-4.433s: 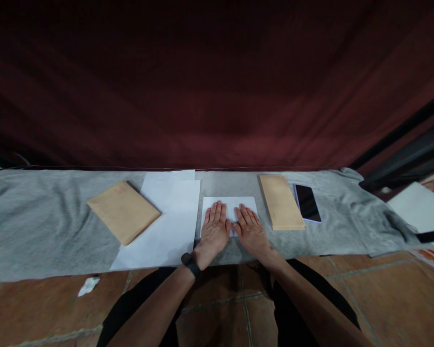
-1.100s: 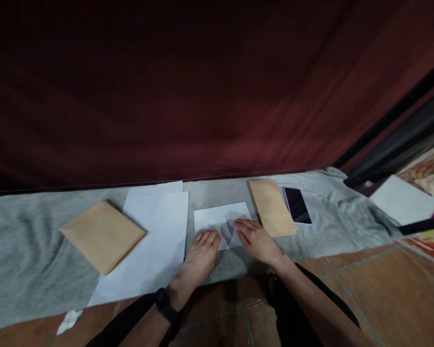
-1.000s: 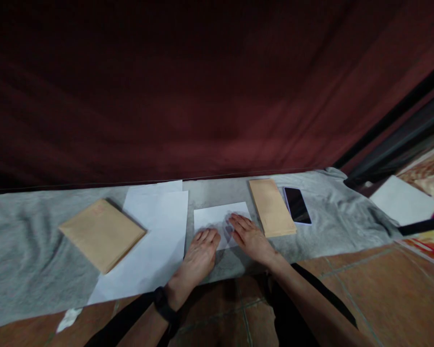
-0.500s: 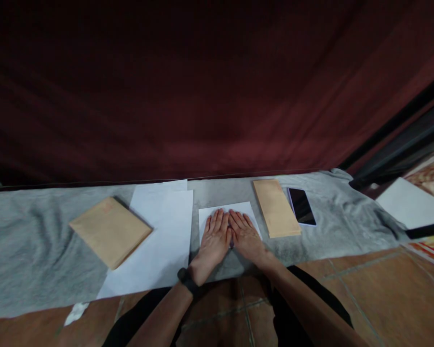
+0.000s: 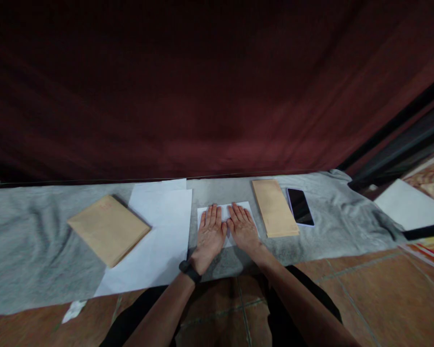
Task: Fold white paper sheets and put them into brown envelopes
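Both palms lie flat on a small white sheet of paper (image 5: pixel 224 213), which seems folded and rests on the grey cloth. My left hand (image 5: pixel 210 234) covers the sheet's left part, fingers stretched away from me; a dark band circles that wrist. On the right part presses my right hand (image 5: pixel 243 228), its fingers also straight and slightly spread. A narrow gap between the hands shows some of the paper. To the right lies a stack of long brown envelopes (image 5: pixel 276 208). Left of my hands are larger white sheets (image 5: pixel 166 226), partly under a stack of square-looking brown envelopes (image 5: pixel 109 230).
A phone (image 5: pixel 300 207) with a light purple edge lies beside the long envelopes. The grey cloth (image 5: pixel 338 219) is wrinkled at the right. A dark red curtain (image 5: pixel 210 106) hangs behind. On the tiled floor (image 5: pixel 386 294) at lower left is a white scrap (image 5: pixel 74 311).
My hands have moved apart and slightly forward over the white sheet, opening a gap between them. The envelopes and phone stay in place on the cloth.
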A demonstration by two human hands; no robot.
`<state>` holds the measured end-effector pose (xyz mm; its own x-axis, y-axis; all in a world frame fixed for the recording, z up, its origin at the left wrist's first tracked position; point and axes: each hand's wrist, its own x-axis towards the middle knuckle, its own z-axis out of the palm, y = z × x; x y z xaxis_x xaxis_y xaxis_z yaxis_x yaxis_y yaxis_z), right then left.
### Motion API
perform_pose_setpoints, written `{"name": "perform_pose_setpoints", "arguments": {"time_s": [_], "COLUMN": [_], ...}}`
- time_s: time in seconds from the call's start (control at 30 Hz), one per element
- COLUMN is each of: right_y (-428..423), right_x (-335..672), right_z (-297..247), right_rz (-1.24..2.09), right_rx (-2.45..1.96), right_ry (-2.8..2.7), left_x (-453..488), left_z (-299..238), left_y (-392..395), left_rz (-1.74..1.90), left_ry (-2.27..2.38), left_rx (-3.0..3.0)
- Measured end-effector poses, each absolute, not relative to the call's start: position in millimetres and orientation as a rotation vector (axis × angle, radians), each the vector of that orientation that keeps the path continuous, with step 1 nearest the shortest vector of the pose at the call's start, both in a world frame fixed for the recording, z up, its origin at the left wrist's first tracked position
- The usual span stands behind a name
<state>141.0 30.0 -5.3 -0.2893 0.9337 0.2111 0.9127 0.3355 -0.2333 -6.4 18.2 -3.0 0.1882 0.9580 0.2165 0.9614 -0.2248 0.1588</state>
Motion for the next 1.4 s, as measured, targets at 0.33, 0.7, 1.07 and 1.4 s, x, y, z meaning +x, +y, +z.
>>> {"name": "perform_pose_setpoints", "arguments": {"time_s": [0.33, 0.7, 1.07, 1.4], "right_y": [26.8, 31.9, 31.8, 30.7], "right_x": [149.5, 132.7, 147.4, 147.5], "right_z": [-14.9, -2.1, -13.4, -14.2], "right_rz": [-0.016, 0.119, -0.042, -0.092], "right_rx": [-1.649, -1.528, -1.654, -1.678], "right_ry": [-2.143, -2.361, -2.228, -2.242], "left_x": [-21.9, -7.8, -20.7, -3.4], "left_z": [-0.6, 2.4, 0.4, 3.5], "left_y": [13.2, 10.8, 11.1, -3.4], "left_rz": [-0.417, -0.386, -0.328, -0.359], "left_ry": [-1.991, -1.907, -1.935, -1.851], "left_rx": [-2.344, -2.498, -2.392, -2.516]}}
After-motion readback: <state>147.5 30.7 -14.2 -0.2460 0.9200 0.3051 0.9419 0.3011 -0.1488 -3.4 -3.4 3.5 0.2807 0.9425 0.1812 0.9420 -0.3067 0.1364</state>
